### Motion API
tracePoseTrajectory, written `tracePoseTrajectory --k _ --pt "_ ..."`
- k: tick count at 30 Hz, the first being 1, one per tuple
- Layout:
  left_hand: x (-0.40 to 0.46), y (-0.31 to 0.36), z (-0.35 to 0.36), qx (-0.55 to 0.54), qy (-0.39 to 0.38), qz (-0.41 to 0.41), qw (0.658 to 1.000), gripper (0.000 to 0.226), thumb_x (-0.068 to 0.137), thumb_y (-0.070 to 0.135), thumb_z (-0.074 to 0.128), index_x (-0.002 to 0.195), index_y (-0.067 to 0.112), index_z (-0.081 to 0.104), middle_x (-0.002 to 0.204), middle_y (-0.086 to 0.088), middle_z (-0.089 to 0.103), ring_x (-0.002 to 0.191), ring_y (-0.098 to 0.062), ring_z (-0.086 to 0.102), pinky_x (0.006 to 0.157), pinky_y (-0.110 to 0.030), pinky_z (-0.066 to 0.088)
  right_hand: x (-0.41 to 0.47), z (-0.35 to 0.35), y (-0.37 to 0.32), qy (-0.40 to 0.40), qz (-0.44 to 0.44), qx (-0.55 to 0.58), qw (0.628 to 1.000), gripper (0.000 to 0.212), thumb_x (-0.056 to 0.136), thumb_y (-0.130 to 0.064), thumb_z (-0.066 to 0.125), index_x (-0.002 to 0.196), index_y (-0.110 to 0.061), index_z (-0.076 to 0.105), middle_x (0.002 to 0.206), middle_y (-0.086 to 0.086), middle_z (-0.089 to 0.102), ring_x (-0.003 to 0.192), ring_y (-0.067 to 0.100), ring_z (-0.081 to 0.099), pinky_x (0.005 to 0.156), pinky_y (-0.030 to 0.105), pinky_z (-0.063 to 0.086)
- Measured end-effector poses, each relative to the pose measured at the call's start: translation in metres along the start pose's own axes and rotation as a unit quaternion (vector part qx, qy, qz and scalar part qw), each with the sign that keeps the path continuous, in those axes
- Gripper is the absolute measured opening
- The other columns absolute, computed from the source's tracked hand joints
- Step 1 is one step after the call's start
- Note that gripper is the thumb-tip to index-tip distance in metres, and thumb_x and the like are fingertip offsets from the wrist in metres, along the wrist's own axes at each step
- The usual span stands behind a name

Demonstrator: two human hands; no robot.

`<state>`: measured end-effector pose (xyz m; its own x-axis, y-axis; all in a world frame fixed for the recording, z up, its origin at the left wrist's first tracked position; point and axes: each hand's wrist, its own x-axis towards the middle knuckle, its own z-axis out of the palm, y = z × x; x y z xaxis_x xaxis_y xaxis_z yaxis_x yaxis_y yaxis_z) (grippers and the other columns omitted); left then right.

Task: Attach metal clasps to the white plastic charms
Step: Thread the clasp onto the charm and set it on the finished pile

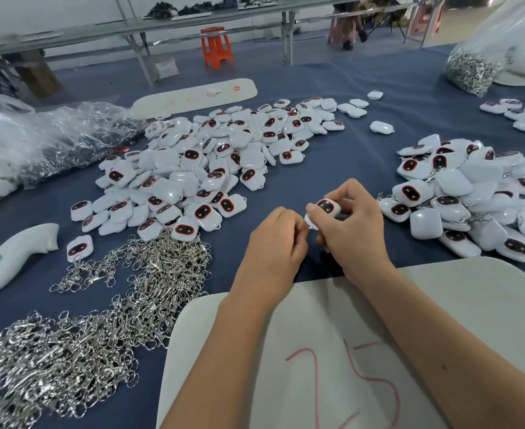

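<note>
the right hand (352,226) holds one white charm (327,208) above the blue surface (363,150), fingers curled round it with its dark oval face up. the left hand (275,243) meets it at the charm's lower end, fingers closed in a pinch, probably on a metal clasp, though the clasp itself is hidden and i cannot tell for sure.

to do this step well, i judge the charm should be kept steady with its small loop turned toward the left hand, the clasp opened fully and hooked clean through the loop, then checked shut before it goes to the pile with clasps on the right (471,199). loose clasps (149,274) lie to the left, bare charms (211,162) beyond.

the white board (440,292) under the forearms bears a hand-drawn red "25". red marks on the far board (193,96) are unreadable.
</note>
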<state>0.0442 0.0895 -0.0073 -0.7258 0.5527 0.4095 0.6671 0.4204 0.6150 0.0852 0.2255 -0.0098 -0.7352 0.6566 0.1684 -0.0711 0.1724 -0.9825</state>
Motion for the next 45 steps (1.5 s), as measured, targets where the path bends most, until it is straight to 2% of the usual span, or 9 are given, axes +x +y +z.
tracePoseTrajectory --k 5,8,10,14,19,22,28,39,45 --pt "0.0 0.006 0.003 0.008 0.002 -0.043 0.999 0.012 0.1 0.011 0.054 0.089 0.013 0.059 0.091 0.001 0.057 0.08 -0.016 0.051 0.073 -0.033 0.042 -0.004 0.002 -0.001 0.02 -0.052 -0.046 0.997 0.03 0.087 -0.017 0.078 0.081 -0.018 0.048 0.069 0.001 0.066 0.047 0.019 0.06 0.048 0.032 0.051" --pt "0.001 0.009 0.005 0.028 0.006 -0.075 0.997 0.015 0.103 0.016 0.052 0.089 0.014 0.057 0.093 0.0 0.056 0.082 -0.017 0.049 0.073 -0.03 0.037 -0.006 0.003 -0.002 0.039 -0.106 -0.09 0.99 0.032 0.086 -0.017 0.079 0.082 -0.018 0.048 0.07 -0.006 0.065 0.055 0.011 0.062 0.054 0.022 0.05" --pt "0.002 0.01 0.007 0.038 0.008 -0.092 0.995 0.016 0.105 0.019 0.051 0.089 0.017 0.054 0.096 -0.001 0.056 0.083 -0.016 0.048 0.073 -0.027 0.033 -0.006 0.004 -0.003 0.039 -0.119 -0.094 0.988 0.032 0.086 -0.017 0.08 0.083 -0.017 0.048 0.07 -0.006 0.065 0.058 0.01 0.063 0.055 0.022 0.051" --pt "0.002 0.013 0.008 0.032 0.031 -0.094 0.995 0.014 0.104 0.015 0.051 0.091 0.015 0.055 0.098 -0.002 0.054 0.087 -0.018 0.048 0.076 -0.028 0.035 -0.007 0.003 -0.006 0.019 -0.084 -0.042 0.995 0.031 0.089 -0.017 0.08 0.087 -0.017 0.049 0.072 0.001 0.067 0.051 0.019 0.067 0.045 0.031 0.051" --pt "0.004 0.012 0.006 0.0 0.071 -0.031 0.997 0.015 0.1 0.003 0.052 0.086 0.008 0.055 0.095 -0.004 0.051 0.088 -0.021 0.046 0.076 -0.029 0.038 -0.004 0.0 -0.005 0.01 -0.02 0.068 0.997 0.032 0.09 -0.013 0.08 0.09 -0.011 0.048 0.075 0.003 0.069 0.045 0.024 0.063 0.043 0.028 0.049" --pt "0.003 0.008 0.006 -0.043 0.055 -0.028 0.997 0.014 0.1 0.005 0.054 0.087 0.009 0.055 0.092 -0.001 0.054 0.084 -0.018 0.05 0.074 -0.031 0.041 -0.004 0.0 -0.004 0.006 -0.013 0.093 0.996 0.03 0.09 -0.013 0.079 0.089 -0.013 0.049 0.074 0.002 0.068 0.045 0.023 0.062 0.043 0.028 0.049" --pt "0.003 -0.003 0.0 -0.079 0.046 -0.009 0.996 0.01 0.09 0.007 0.068 0.091 0.016 0.062 0.09 0.009 0.062 0.087 -0.009 0.059 0.076 -0.022 0.046 -0.002 -0.001 -0.003 0.002 -0.009 0.123 0.992 0.03 0.091 -0.012 0.078 0.091 -0.008 0.049 0.075 0.009 0.068 0.046 0.023 0.062 0.043 0.027 0.049" --pt "0.005 -0.009 0.0 -0.08 0.059 -0.015 0.995 0.014 0.089 0.005 0.068 0.083 0.018 0.068 0.082 0.013 0.067 0.082 -0.004 0.063 0.072 -0.013 0.046 -0.002 -0.002 -0.005 -0.027 -0.026 0.104 0.994 0.029 0.091 -0.016 0.08 0.091 -0.013 0.051 0.08 0.009 0.071 0.048 0.022 0.061 0.044 0.027 0.049" --pt "0.005 -0.013 -0.009 -0.184 -0.005 -0.075 0.98 0.018 0.092 0.003 0.067 0.082 0.017 0.067 0.07 0.008 0.067 0.067 -0.006 0.061 0.069 -0.02 0.048 -0.003 -0.004 -0.006 -0.09 -0.056 0.1 0.989 0.023 0.092 -0.013 0.077 0.093 -0.019 0.055 0.079 0.005 0.071 0.05 0.021 0.059 0.046 0.029 0.049"
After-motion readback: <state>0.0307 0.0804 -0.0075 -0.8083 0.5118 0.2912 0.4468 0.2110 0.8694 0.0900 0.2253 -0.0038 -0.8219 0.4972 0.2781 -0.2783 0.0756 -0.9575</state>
